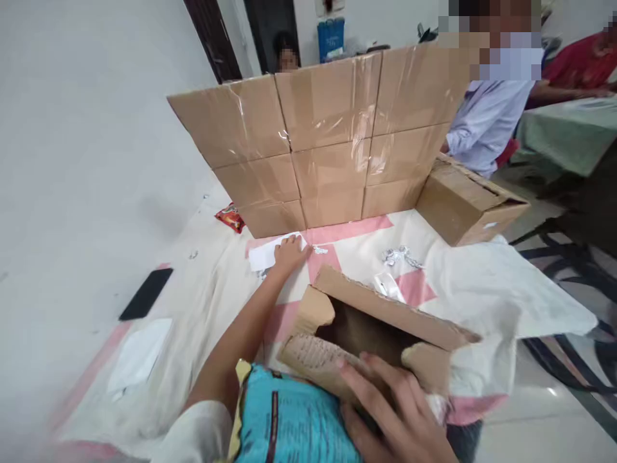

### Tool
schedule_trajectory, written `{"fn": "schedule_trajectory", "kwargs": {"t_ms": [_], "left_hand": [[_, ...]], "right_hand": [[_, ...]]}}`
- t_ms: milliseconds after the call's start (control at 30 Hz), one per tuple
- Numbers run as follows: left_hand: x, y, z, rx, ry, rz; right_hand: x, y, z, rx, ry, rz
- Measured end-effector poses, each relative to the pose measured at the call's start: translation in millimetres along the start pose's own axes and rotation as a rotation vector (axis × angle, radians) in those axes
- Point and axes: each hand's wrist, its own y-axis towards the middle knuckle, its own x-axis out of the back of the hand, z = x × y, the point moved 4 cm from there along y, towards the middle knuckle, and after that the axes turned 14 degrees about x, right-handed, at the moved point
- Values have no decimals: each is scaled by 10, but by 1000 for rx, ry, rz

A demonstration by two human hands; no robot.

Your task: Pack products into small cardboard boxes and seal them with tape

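My left hand (289, 252) reaches forward and rests on a folded white paper (263, 256), its fingers lying over it. Close to its fingertips is a small scrap of silver foil (319, 250). My right hand (398, 411) lies with fingers stretched and spread over the near flap of an open cardboard box (390, 302). The part of the box's inside that shows is dark, and its lower side is hidden by my hand. Beside my right thumb, at the bottom edge, is a blue packet (294, 418) with a yellowish crimped end; part of it is out of view.
A tall taped cardboard panel (332, 151) stands across the back. A closed carton (470, 199) sits right. On the cloth lie crumpled foil (402, 256), a tape roll (387, 286), a red packet (230, 217), a black phone (147, 292) and white paper (139, 354). People are behind the panel.
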Motion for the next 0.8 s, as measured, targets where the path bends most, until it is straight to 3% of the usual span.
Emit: {"fn": "schedule_trajectory", "kwargs": {"t_ms": [267,433,600,700,800], "left_hand": [[45,143,5,77,-27,-22],[13,80,35,48,-75,-23],[-71,-89,68,-61,-142,6],[-109,-45,93,-87,-193,45],[-17,23,77,-98,-270,32]], "right_hand": [[61,9,50,-14,11,36],[77,93,34,-5,23,171],[73,119,23,1,11,74],[56,127,26,18,51,185],[92,151,26,42,52,247]]}}
